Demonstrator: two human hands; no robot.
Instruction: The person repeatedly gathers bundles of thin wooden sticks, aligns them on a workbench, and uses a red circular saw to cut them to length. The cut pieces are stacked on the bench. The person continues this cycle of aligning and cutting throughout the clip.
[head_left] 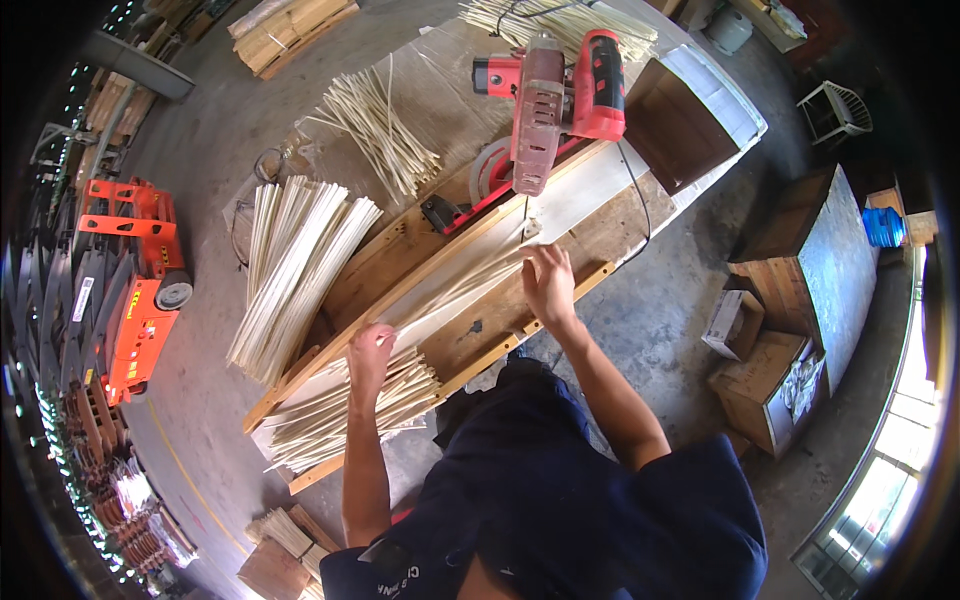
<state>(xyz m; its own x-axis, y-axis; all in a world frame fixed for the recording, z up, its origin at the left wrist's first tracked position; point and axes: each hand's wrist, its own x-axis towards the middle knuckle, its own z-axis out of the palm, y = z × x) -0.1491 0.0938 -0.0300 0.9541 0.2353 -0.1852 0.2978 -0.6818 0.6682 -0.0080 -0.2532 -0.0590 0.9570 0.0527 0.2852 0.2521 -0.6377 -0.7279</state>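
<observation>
Several thin pale wooden strips point(455, 287) stretch across the long wooden bench trough between my hands. My right hand point(548, 288) is closed on their far end, close to the blade side of a red miter saw point(540, 120). Lower left, my left hand point(370, 352) is curled closed at the strips' other end; its fingertips are partly hidden. Beneath and beside my left hand lies a loose pile of cut strips point(350, 410) in the trough. The saw's head stands raised above the bench.
Bundles of long strips point(295, 270) lie left of the trough, with another bunch point(380, 135) behind. An open cardboard box point(680, 125) sits right of the saw. A black cable point(640, 205) hangs over the bench. An orange lift machine point(140, 290) stands far left.
</observation>
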